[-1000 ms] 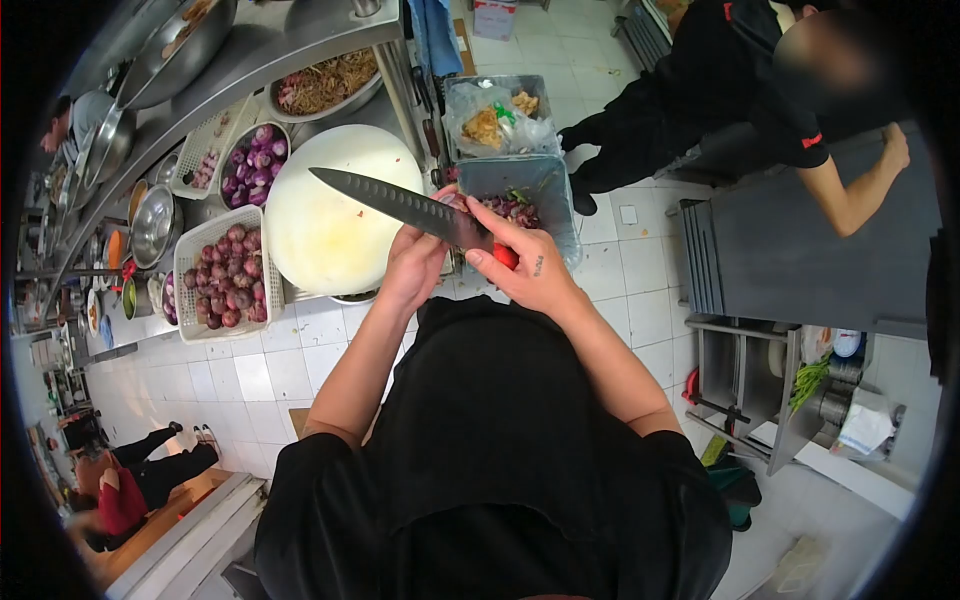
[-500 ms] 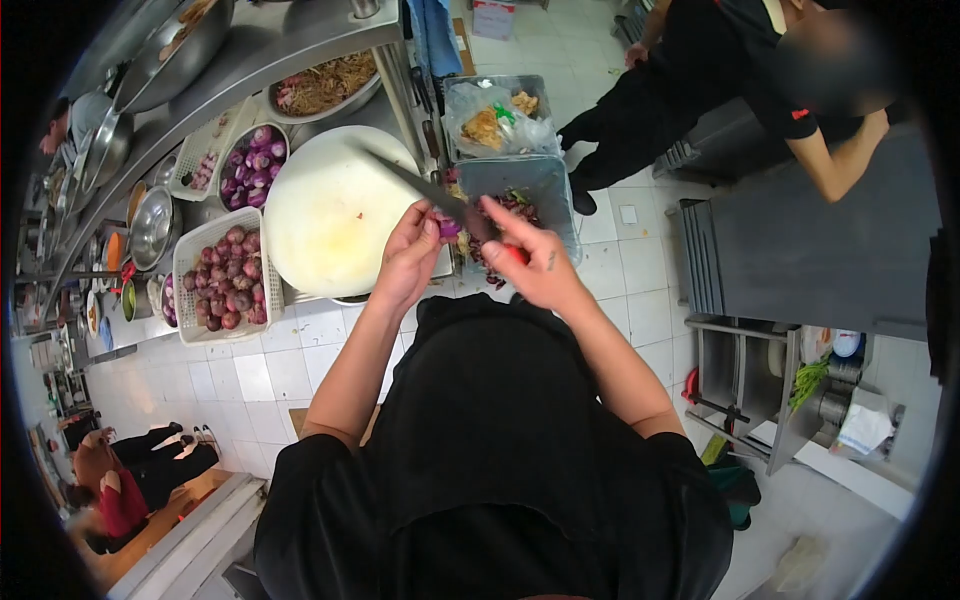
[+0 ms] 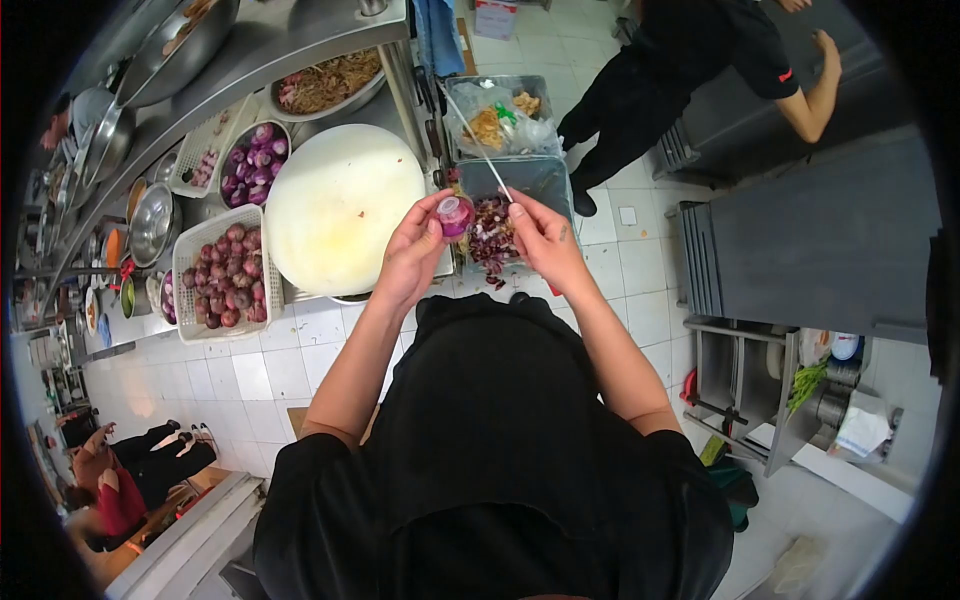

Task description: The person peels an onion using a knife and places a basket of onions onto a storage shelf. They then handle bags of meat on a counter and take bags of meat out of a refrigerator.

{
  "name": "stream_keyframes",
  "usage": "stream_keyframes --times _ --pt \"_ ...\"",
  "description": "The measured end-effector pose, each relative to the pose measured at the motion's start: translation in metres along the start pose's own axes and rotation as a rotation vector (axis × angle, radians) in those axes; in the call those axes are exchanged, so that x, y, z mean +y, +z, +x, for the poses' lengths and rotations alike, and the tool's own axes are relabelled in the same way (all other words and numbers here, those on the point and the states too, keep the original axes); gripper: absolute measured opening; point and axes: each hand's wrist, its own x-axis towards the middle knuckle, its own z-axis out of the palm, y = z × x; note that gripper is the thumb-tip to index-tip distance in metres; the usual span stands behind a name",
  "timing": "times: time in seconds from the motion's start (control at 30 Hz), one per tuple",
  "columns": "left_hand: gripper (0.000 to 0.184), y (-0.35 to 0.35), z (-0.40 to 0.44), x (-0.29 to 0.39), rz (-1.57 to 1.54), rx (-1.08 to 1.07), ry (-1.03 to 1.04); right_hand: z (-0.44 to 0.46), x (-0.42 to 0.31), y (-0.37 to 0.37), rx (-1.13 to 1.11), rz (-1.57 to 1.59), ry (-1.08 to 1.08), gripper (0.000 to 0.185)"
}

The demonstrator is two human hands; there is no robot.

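Note:
Between the fingers of my left hand [image 3: 410,250] is a red onion [image 3: 455,216], its pale cut end facing up. My right hand [image 3: 545,240] grips a knife [image 3: 482,150], seen edge-on as a thin bright line pointing up and away to the left. Both hands hover over a grey bin [image 3: 550,180] with onion skins [image 3: 492,232] in it; some skins hang at its near rim. Left of my hands lies a round white cutting board [image 3: 340,215] with a few small red scraps on it.
A white basket [image 3: 188,325] holds unpeeled red onions; behind it a bowl has peeled purple onions [image 3: 256,165]. Another bin [image 3: 540,95], lined with plastic, stands beyond the first. At right, a person in black [image 3: 680,70] stands by grey metal cabinets [image 3: 820,230].
The knife has turned from its broad side to edge-on and swung off the cutting board. The onion now shows its cut end. The person at right has shifted their arms.

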Motion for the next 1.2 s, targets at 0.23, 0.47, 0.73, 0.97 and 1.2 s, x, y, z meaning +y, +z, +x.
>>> stream_keyframes --times 0.23,0.47,0.73,0.97,1.2 --pt "0.050 0.000 0.001 -0.003 -0.226 0.045 -0.032 -0.031 -0.030 0.019 -0.113 -0.336 -0.285 0.071" --pt "0.055 0.005 -0.003 -0.002 -0.241 0.043 -0.029 -0.034 -0.040 0.031 -0.092 -0.436 -0.376 0.069" --pt "0.056 0.007 -0.006 -0.007 -0.238 0.002 0.006 -0.018 -0.013 0.020 -0.020 -0.147 -0.184 0.050" --pt "0.058 0.011 -0.009 -0.005 -0.246 0.051 -0.010 -0.033 -0.024 0.019 -0.109 -0.287 -0.294 0.064" --pt "0.062 0.012 -0.010 -0.002 -0.130 0.076 0.054 -0.039 -0.043 0.031 -0.107 -0.464 -0.351 0.065"
